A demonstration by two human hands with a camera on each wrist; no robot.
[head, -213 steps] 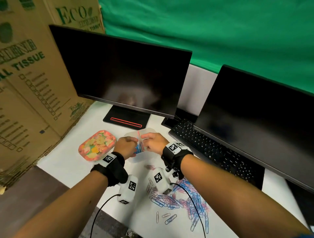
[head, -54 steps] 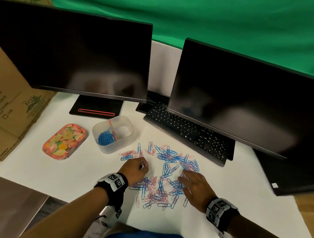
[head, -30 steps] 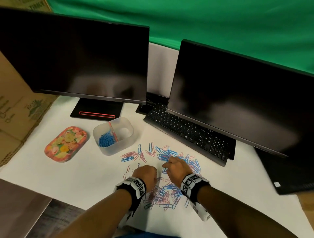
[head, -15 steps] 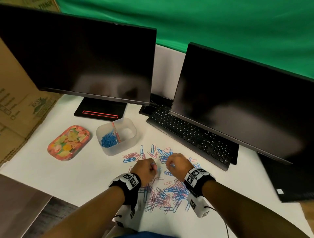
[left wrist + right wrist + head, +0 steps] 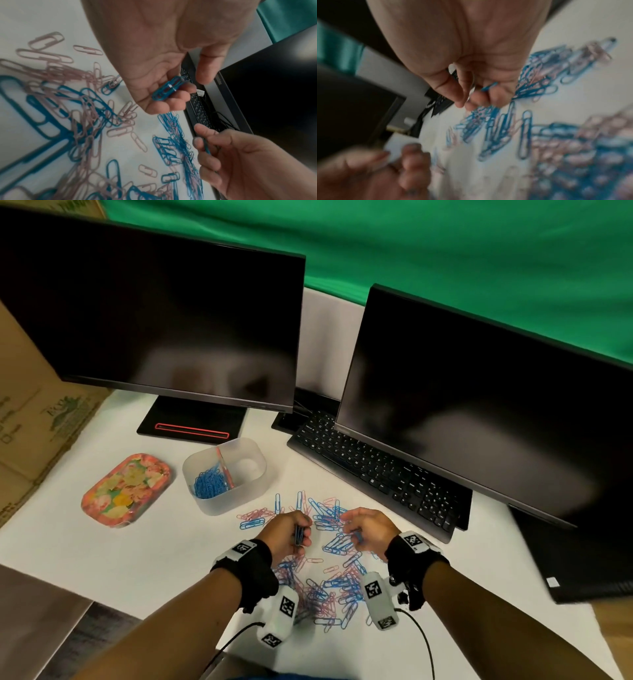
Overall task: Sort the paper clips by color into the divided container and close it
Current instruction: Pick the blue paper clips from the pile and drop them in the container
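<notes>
Blue and pink paper clips [image 5: 329,577] lie scattered on the white table in front of me. My left hand [image 5: 291,534] hovers over the heap, fingers curled round a small bunch of blue clips [image 5: 169,90]. My right hand [image 5: 364,530] is beside it, pinching a blue clip [image 5: 488,86], also seen as blue clip [image 5: 206,146]. The translucent divided container [image 5: 253,481] stands behind the heap; its left compartment holds blue clips [image 5: 209,484] beside a pink divider [image 5: 224,470], and the right compartment looks empty. The floral lid [image 5: 125,489] lies left of the container.
Two dark monitors [image 5: 154,313] [image 5: 486,392] stand at the back, with a black keyboard [image 5: 373,470] under the right one. Cardboard boxes [image 5: 30,419] line the left side. The table's front edge [image 5: 44,580] runs below left.
Both hands have lifted slightly off the heap and turned their palms toward each other; each now holds blue clips. The container and lid have not moved.
</notes>
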